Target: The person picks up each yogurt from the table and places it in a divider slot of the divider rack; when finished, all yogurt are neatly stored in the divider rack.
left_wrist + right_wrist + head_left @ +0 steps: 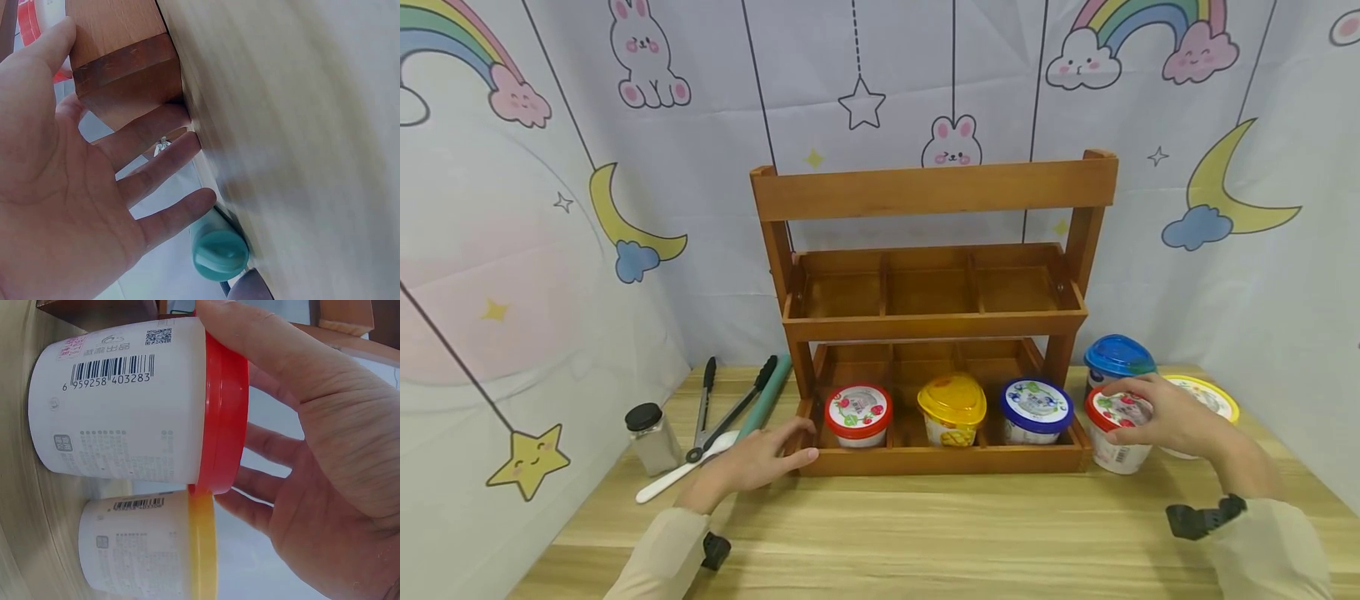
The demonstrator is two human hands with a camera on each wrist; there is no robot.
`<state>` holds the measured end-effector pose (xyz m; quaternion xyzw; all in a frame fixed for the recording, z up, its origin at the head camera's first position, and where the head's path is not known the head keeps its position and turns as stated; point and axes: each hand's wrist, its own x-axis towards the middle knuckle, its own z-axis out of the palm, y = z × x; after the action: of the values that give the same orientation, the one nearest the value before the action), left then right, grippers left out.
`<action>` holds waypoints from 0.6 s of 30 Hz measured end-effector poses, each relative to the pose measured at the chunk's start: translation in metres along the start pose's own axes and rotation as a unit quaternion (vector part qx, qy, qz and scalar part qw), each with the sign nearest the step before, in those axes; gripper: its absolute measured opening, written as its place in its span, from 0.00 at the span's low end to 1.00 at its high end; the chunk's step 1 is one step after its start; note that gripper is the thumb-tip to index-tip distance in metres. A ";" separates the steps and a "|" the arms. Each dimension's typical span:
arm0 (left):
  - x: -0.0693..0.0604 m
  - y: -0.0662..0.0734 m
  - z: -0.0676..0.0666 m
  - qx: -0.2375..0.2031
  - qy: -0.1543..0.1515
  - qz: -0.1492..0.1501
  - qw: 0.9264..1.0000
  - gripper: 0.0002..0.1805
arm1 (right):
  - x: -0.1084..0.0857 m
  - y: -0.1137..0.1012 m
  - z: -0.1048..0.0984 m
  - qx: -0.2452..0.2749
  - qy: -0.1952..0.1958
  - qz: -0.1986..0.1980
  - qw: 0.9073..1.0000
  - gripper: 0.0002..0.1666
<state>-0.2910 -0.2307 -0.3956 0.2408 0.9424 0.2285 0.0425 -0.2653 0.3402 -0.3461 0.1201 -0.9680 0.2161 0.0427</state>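
Observation:
A wooden two-tier rack (940, 462) stands on the table. At its lower left front corner is my left hand (756, 458); in the left wrist view the thumb of that hand (81, 181) touches the wood (125, 69), with the other fingers spread and nearly straight beside it. Just right of the rack, my right hand (1180, 421) grips a white cup with a red lid (1120, 457) by its lid. The right wrist view shows this cup (125, 406) upright on the table, with the right hand's (312, 444) thumb on the lid's edge and fingers behind.
The lower tier holds cups with red (859, 412), yellow (952, 404) and blue (1036, 408) lids. Blue-lidded (1120, 357) and yellow-lidded (1206, 396) cups stand behind the gripped cup. At left lie a black-capped jar (655, 442), tongs (733, 421), a white spoon (670, 481) and a teal tube (767, 400).

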 end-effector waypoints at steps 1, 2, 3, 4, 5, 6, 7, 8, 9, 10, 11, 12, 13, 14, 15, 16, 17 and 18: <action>0.000 0.000 0.000 0.000 0.001 0.000 1.000 0.28 | 0.000 -0.001 -0.001 0.000 0.000 -0.003 1.000 0.42; 0.000 -0.001 0.001 0.000 0.002 0.001 1.000 0.28 | 0.000 -0.001 -0.001 0.000 0.000 -0.006 1.000 0.42; 0.000 -0.001 0.001 0.000 0.002 0.002 1.000 0.28 | 0.000 -0.002 -0.001 0.001 0.000 -0.007 1.000 0.41; 0.000 -0.001 0.001 0.000 0.003 0.002 1.000 0.28 | 0.000 -0.003 -0.001 0.001 -0.001 -0.010 1.000 0.41; 0.000 -0.001 0.001 0.001 0.004 0.002 1.000 0.28 | 0.000 -0.003 -0.001 0.001 -0.001 -0.011 1.000 0.41; 0.000 -0.001 0.001 0.001 0.003 0.002 1.000 0.28 | 0.000 -0.003 -0.002 0.000 -0.002 -0.011 1.000 0.41; 0.000 -0.001 0.001 0.001 0.003 0.001 1.000 0.28 | 0.000 -0.004 -0.002 0.000 -0.003 -0.010 1.000 0.42; 0.000 -0.001 0.001 0.000 0.002 0.001 1.000 0.28 | 0.000 -0.004 -0.002 0.000 -0.003 -0.009 1.000 0.42; 0.000 0.000 0.001 0.001 0.001 0.000 1.000 0.28 | 0.000 -0.005 -0.002 0.002 -0.003 -0.008 1.000 0.42; 0.000 0.000 0.001 0.001 0.001 -0.001 1.000 0.28 | 0.000 -0.005 -0.002 0.002 -0.003 -0.007 1.000 0.42; 0.000 0.000 0.001 0.001 0.001 -0.001 1.000 0.28 | 0.000 -0.006 -0.003 0.003 -0.002 -0.006 1.000 0.41; 0.000 0.000 0.001 0.002 0.000 -0.001 1.000 0.28 | 0.000 -0.007 -0.003 0.004 -0.001 -0.005 1.000 0.41; 0.000 0.000 0.001 0.002 0.000 -0.001 1.000 0.28 | 0.000 -0.008 -0.004 0.006 -0.001 -0.004 1.000 0.41; -0.001 0.000 0.001 0.002 0.000 -0.001 1.000 0.28 | 0.001 -0.009 -0.004 0.008 -0.001 -0.003 1.000 0.41; -0.001 0.000 0.001 0.002 0.001 -0.002 1.000 0.28 | 0.001 -0.009 -0.005 0.009 -0.001 -0.002 1.000 0.41; -0.001 0.000 0.001 0.002 0.001 -0.001 1.000 0.28 | 0.001 -0.010 -0.005 0.008 -0.001 -0.002 1.000 0.41; -0.001 0.000 0.001 0.002 0.001 -0.001 1.000 0.28 | 0.001 -0.010 -0.005 0.009 -0.001 -0.001 1.000 0.42; -0.001 0.000 0.001 0.002 0.001 -0.001 1.000 0.28 | 0.001 -0.011 -0.006 0.009 -0.002 -0.001 1.000 0.42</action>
<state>-0.2902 -0.2305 -0.3962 0.2400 0.9429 0.2272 0.0409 -0.2631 0.3331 -0.3366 0.1220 -0.9660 0.2244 0.0402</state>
